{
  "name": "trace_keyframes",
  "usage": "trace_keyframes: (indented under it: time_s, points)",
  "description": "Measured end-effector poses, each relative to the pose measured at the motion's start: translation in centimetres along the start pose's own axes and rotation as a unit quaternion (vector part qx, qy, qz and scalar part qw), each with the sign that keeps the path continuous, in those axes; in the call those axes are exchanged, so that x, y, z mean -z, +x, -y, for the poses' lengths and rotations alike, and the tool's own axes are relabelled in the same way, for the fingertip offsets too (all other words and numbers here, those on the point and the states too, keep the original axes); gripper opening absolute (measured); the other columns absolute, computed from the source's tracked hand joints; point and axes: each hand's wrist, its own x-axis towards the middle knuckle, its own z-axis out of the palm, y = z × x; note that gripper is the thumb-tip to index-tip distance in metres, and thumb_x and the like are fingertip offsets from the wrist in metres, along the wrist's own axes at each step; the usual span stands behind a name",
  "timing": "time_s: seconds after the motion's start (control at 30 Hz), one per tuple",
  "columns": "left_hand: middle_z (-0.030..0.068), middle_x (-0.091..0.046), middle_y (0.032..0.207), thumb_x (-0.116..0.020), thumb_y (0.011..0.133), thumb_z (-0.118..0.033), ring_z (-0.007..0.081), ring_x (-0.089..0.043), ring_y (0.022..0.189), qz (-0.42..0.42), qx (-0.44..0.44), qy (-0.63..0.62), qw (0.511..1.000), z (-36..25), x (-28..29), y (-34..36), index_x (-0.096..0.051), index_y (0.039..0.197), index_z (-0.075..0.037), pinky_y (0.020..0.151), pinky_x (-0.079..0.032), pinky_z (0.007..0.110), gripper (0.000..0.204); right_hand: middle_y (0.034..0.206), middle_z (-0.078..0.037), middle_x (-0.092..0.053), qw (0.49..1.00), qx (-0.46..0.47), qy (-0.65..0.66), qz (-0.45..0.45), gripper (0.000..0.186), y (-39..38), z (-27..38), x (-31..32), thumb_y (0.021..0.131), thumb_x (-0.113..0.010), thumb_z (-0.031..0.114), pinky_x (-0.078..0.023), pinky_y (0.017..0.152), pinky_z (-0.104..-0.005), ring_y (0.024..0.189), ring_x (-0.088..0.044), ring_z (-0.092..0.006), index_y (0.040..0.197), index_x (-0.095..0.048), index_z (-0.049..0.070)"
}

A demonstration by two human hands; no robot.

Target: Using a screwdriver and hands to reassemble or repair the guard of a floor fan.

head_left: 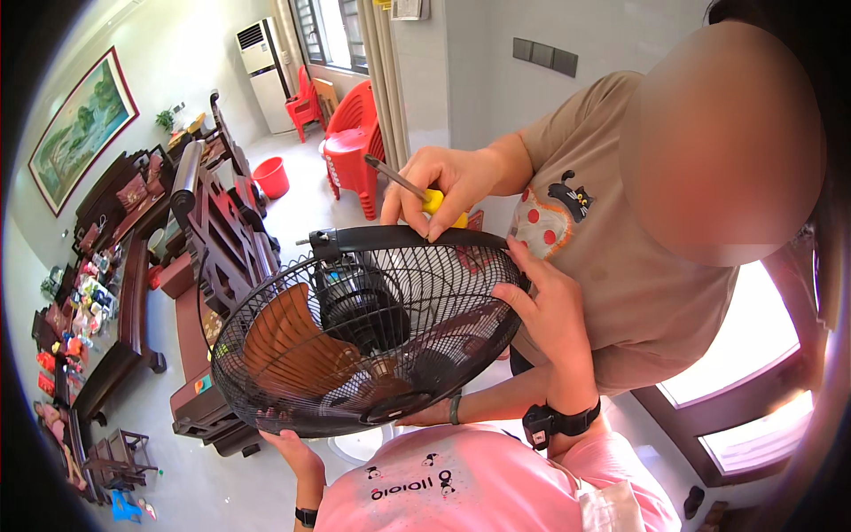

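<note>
A black fan cage with an orange blade and a black motor inside is held tilted in front of me. My left hand grips its lower left edge, fingers partly hidden underneath. My right hand grips the right side of the rim, thumb on the mesh. A co-worker's hand holds a screwdriver with a yellow handle at the top band of the cage, beside a small bolt. The co-worker's other hand is under the cage, mostly hidden.
The co-worker stands close at right, before a glass door. Dark wooden furniture, with a cluttered table, fills the left. Behind are red stacked chairs, a red bucket and a tall air conditioner.
</note>
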Motion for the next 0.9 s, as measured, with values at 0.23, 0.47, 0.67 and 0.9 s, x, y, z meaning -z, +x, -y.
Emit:
trace_keyframes:
  time_s: [0.23, 0.47, 0.67, 0.9]
  points:
    - [0.0168, -0.029, 0.146, -0.036, 0.094, -0.013, 0.0257, -0.034, 0.133, -0.032, 0.002, -0.035, 0.999, 0.4, 0.0, 0.2, -0.014, 0.148, -0.002, 0.114, -0.024, 0.038, 0.059, 0.109, -0.018, -0.068, 0.991, -0.08, 0.105, -0.009, 0.062, -0.2, 0.4, -0.6, 0.074, -0.078, 0.026, -0.049, 0.086, -0.0335, 0.099, -0.066, -0.0276, 0.128, -0.058, 0.005]
    - [0.0136, -0.034, 0.143, -0.068, 0.08, -0.058, 0.0262, -0.036, 0.13, -0.05, -0.006, -0.077, 0.996, 1.8, 0.5, 0.7, -0.015, 0.147, -0.004, 0.112, -0.027, 0.04, 0.1, 0.12, -0.018, -0.065, 0.954, -0.145, 0.243, -0.101, 0.065, -1.5, -1.0, -3.2, 0.072, -0.079, 0.009, -0.043, 0.098, -0.0316, 0.112, -0.06, -0.0217, 0.13, -0.053, -0.002]
    - [0.0114, -0.034, 0.144, -0.079, 0.071, -0.054, 0.0249, -0.036, 0.13, 0.015, -0.011, -0.115, 0.993, 0.6, 1.7, 0.0, -0.013, 0.148, -0.006, 0.111, -0.028, 0.039, 0.112, 0.124, -0.02, -0.061, 0.932, -0.113, 0.308, -0.155, 0.064, -2.7, -2.5, -5.1, 0.073, -0.077, 0.001, -0.041, 0.101, -0.0333, 0.116, -0.058, -0.0238, 0.131, -0.051, -0.004]
    - [0.0104, -0.04, 0.137, -0.083, 0.064, -0.057, 0.0238, -0.039, 0.127, 0.063, 0.011, -0.107, 0.992, 0.4, 2.7, 0.5, -0.016, 0.146, -0.005, 0.109, -0.03, 0.038, 0.118, 0.127, -0.021, -0.058, 0.906, -0.097, 0.359, -0.204, 0.063, -3.1, -2.9, -6.8, 0.078, -0.076, 0.004, -0.041, 0.102, -0.0345, 0.118, -0.056, -0.0244, 0.134, -0.048, -0.005]
